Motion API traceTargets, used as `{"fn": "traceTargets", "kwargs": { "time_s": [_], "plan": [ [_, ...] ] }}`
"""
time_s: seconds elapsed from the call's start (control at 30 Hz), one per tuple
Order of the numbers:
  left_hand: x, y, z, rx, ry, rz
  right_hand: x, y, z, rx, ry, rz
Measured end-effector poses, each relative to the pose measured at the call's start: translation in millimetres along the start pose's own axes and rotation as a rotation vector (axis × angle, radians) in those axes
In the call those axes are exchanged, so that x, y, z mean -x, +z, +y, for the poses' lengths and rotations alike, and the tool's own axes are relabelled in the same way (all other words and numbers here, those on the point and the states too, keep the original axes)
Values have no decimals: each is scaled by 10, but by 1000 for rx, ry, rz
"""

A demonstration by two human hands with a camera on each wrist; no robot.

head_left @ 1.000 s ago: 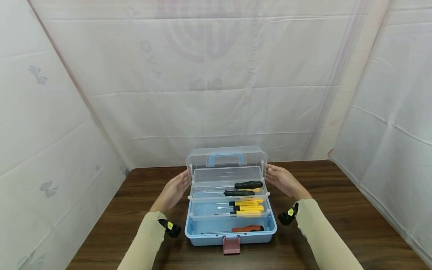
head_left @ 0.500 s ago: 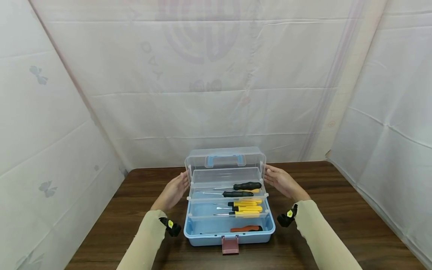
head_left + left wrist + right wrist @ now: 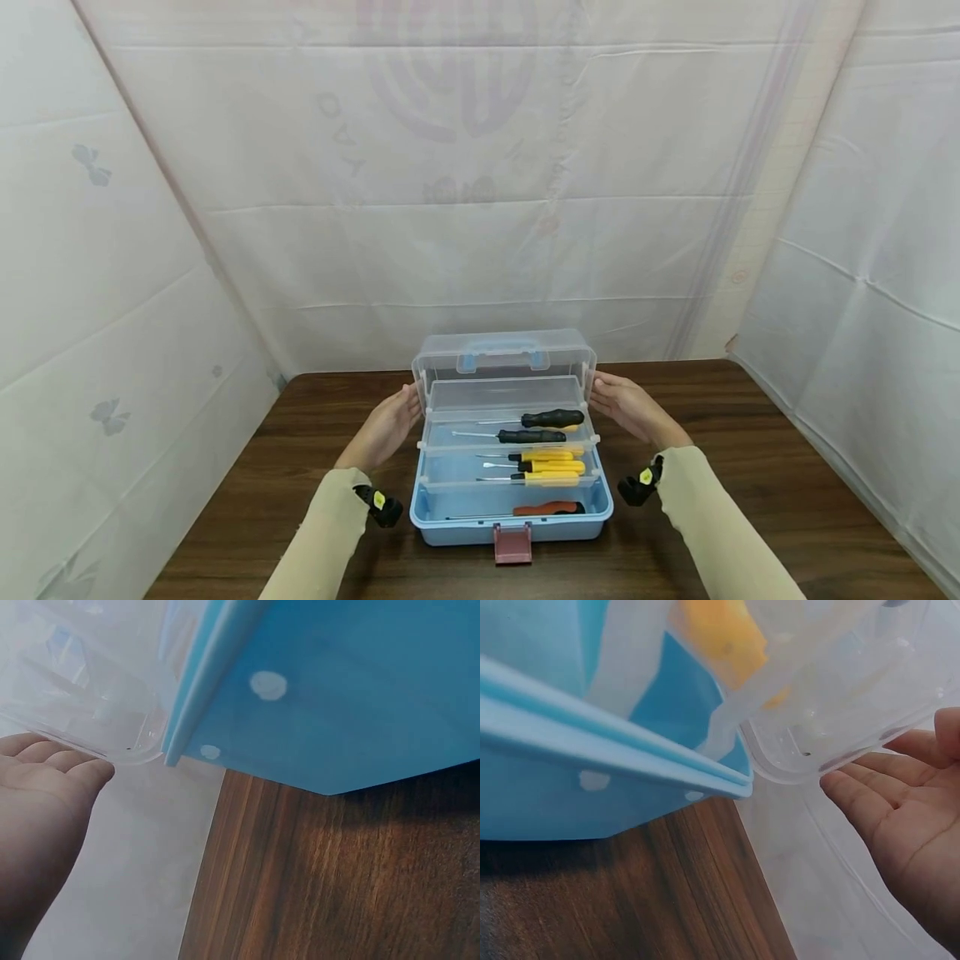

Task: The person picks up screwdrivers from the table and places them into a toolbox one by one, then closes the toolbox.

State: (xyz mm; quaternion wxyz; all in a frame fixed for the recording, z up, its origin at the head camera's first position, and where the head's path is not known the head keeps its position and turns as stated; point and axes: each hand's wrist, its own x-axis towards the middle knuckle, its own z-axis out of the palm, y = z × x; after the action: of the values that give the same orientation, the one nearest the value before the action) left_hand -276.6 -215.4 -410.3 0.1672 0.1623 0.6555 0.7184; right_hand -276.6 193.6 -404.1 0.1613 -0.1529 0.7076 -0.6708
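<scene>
A blue toolbox stands on the table, its clear lid raised at the back and clear trays stepped up inside. My left hand lies along the lid's left side; in the left wrist view its straight fingers touch the lid's lower edge. On the other side my right hand does likewise, fingers extended against the lid's rim. Black-handled screwdrivers and yellow-handled screwdrivers lie in the trays. A screwdriver with a red-orange handle lies in the base.
A dark red latch hangs down at the box's front. The lid carries a blue handle. The brown wooden table ends at the back against a white sheet, with more white sheeting on both sides.
The lid has tipped slightly forward, and the trays with their screwdrivers have shifted a little toward me. Both hands stay at the lid's sides.
</scene>
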Motion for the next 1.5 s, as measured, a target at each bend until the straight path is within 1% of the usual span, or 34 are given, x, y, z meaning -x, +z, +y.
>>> {"fn": "traceTargets", "kwargs": {
  "time_s": [0.17,0.47,0.63,0.93,1.23,1.5],
  "plan": [
    [22,8,-11,-4,3,-2,11,8,23,-21,7,13],
    [64,25,-19,-21,10,-6,30,6,21,-51,15,-3],
    [74,31,-15,-20,28,-36,23,6,35,-77,6,-13],
    [114,31,-9,-27,44,-68,47,18,56,-97,3,-17],
    [134,37,-16,-20,40,-50,64,29,71,-120,-12,-17],
    [153,46,-43,-35,68,-57,98,52,75,-145,-12,5]
  ]
}}
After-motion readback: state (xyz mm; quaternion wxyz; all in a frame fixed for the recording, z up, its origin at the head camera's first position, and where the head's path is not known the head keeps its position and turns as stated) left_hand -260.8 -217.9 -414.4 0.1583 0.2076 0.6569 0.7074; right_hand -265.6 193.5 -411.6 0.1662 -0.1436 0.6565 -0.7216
